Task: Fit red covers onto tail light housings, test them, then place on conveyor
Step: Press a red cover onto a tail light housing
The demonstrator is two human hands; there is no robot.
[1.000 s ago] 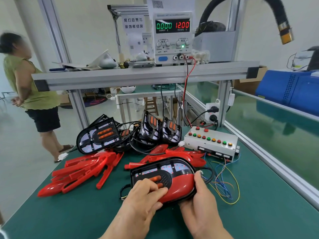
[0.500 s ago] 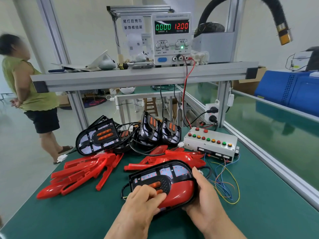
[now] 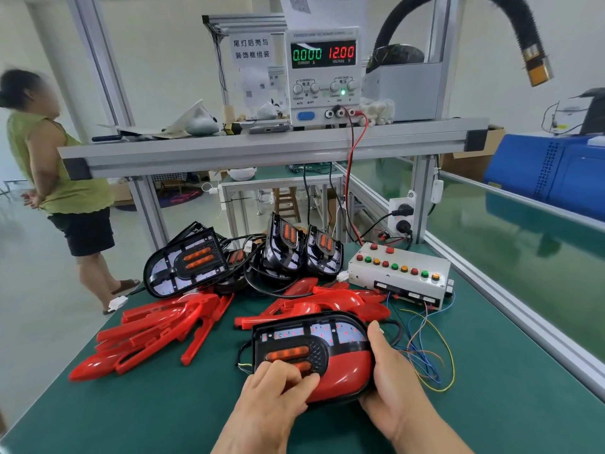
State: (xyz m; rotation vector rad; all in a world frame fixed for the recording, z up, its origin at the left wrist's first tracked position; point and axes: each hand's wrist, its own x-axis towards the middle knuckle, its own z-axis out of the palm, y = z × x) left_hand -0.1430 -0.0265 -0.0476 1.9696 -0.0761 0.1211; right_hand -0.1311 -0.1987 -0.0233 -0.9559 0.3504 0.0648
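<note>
A black tail light housing (image 3: 314, 339) with orange lenses lies on the green bench in front of me, a red cover (image 3: 343, 375) seated over its near half. My left hand (image 3: 278, 388) presses with curled fingers on the cover's left edge by the lenses. My right hand (image 3: 389, 375) grips the housing's right end, thumb up along its side. Loose red covers lie in two piles (image 3: 154, 332) (image 3: 327, 299) behind. Bare housings (image 3: 186, 263) (image 3: 304, 247) with black cables stand further back.
A white test box (image 3: 399, 273) with coloured buttons sits at the right, coloured wires (image 3: 429, 352) trailing from it. A power supply (image 3: 322, 73) on the shelf reads 0.000 and 12.00. The green conveyor (image 3: 523, 250) runs along the right. A person (image 3: 55, 178) stands at the left.
My right hand has slid a little further round the housing's right end. My left hand keeps pressing the cover. The housing has barely shifted.
</note>
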